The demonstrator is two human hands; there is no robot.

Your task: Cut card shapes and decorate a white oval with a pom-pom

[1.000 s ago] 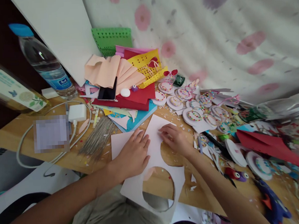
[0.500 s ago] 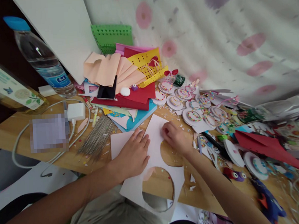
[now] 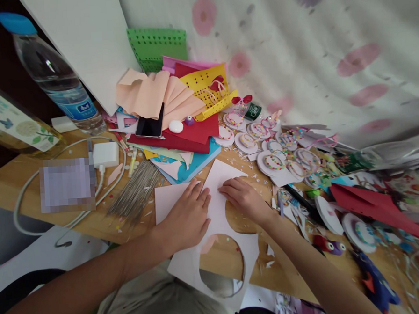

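Fingers of the left hand [image 3: 186, 219] lie flat and loosely spread on the white card [image 3: 213, 175], seemingly to pin it against the tabletop [image 3: 7, 186]. The right hand [image 3: 245, 197] has its fingers bunched together over the card, just above a curved cut-out in the side; whether they grip anything small, I cannot tell. The card's near end, with a large round hole, hangs past the tabletop's edge, perhaps because clutter takes up the room behind. A bundle of thin wires [image 3: 137, 191] lies just left of the card, probably to be within reach. White discs [image 3: 261, 163] carrying beaded rings [image 3: 273, 162] crowd together farther right, maybe grouped there to spare the working spot.
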